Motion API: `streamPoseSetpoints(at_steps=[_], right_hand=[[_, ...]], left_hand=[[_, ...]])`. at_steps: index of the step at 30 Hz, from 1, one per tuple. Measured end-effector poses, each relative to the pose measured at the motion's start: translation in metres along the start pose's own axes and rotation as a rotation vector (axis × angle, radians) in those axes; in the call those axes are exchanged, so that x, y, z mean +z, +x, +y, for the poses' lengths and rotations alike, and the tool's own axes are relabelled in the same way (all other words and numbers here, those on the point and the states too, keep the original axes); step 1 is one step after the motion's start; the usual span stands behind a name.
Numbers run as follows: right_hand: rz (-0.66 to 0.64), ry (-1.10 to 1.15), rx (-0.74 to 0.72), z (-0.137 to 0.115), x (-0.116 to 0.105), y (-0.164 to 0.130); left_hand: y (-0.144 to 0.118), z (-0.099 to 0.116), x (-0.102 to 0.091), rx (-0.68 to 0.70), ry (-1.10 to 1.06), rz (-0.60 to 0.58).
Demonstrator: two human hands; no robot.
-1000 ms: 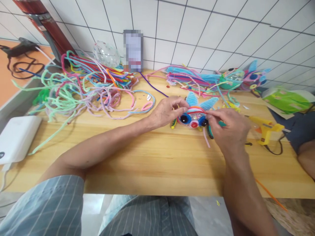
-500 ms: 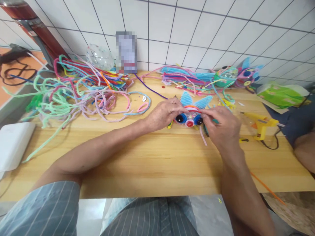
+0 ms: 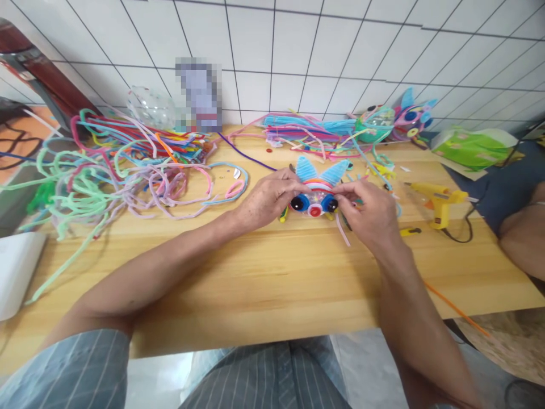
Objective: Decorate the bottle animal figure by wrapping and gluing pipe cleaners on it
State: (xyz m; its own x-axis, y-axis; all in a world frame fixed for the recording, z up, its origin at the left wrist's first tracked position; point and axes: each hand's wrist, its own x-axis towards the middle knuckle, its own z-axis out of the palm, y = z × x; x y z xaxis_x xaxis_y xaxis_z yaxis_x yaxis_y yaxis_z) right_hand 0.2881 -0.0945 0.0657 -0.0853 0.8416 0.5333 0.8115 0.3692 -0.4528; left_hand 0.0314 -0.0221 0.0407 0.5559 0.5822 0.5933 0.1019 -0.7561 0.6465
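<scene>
A craft animal figure [image 3: 315,196] with a clear plastic body stands on the table, with blue pipe-cleaner ears, blue-ringed black eyes and a red button nose. Across its forehead, above the eyes, runs a red pipe cleaner [image 3: 321,190], below orange and white bands. My left hand [image 3: 270,199] pinches the pipe cleaner's left end against the figure. At the other end, the thumb and forefinger of my right hand [image 3: 369,211] are closed on it too. A pale pink strip [image 3: 342,230] hangs down beside the right hand. My fingers hide the figure's sides.
A yellow glue gun [image 3: 440,201] lies to the right, near a yellow cutter [image 3: 410,232]. Loose pipe cleaners [image 3: 97,182] are heaped at the left. Against the tiled wall are a bundle of pipe cleaners [image 3: 310,126] and finished-looking figures [image 3: 409,120]. Another person's arm [image 3: 522,241] shows at right.
The view has shifted slightly to the right, so most things appear further left. Both hands stay at the figure's forehead, with the fingers pinching at its two sides.
</scene>
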Motion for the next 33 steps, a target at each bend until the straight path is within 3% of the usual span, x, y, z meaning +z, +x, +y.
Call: streamPoseSetpoints(at_steps=[33], right_hand=[[-0.034, -0.005, 0.039, -0.0026, -0.0025, 0.0017]], left_hand=[[-0.0005, 0.0016, 0.0013, 0.005, 0.034, -0.009]])
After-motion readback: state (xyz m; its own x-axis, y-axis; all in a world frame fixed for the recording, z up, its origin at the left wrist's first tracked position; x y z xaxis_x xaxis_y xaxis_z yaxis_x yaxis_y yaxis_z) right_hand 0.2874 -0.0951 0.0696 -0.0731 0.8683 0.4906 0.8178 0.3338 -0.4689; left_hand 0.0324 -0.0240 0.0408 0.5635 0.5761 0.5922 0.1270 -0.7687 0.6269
